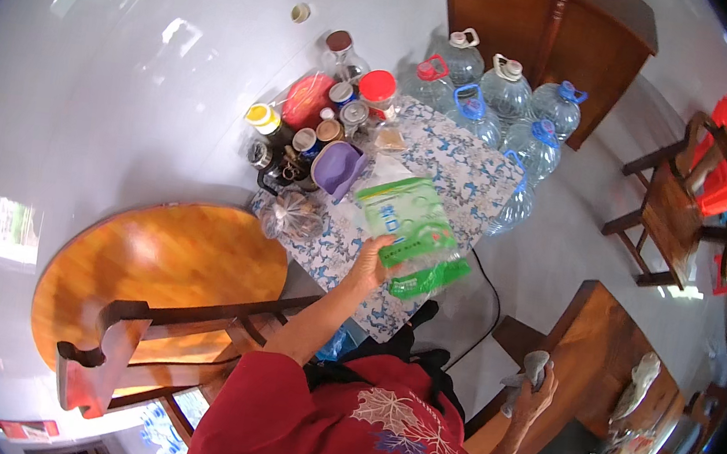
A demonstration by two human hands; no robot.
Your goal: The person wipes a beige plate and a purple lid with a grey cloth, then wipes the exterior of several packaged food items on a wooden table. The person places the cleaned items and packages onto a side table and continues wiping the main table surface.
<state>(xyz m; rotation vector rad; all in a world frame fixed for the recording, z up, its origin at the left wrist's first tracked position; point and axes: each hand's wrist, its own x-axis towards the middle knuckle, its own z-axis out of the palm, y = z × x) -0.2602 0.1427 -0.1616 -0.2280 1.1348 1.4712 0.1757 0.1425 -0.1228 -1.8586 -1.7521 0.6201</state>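
Note:
My left hand (370,263) grips the edge of a green and clear plastic bag (417,224), held over a small table with a blue floral cloth (476,164). Off to the right, my right hand (536,393) is closed around a crumpled grey cloth (533,371), beside a wooden bench or table (591,340). Near the bag stands a purple plastic container (337,169). A tied clear bag of brownish items (291,215) lies at the table's left corner.
Jars and bottles crowd the table's far left, among them a red-lidded jar (378,87) and a dark flask (262,159). Several large clear water jugs (506,91) stand beyond it. A round wooden top (164,268) and a chair (120,352) are at left. A black cable (497,303) crosses the floor.

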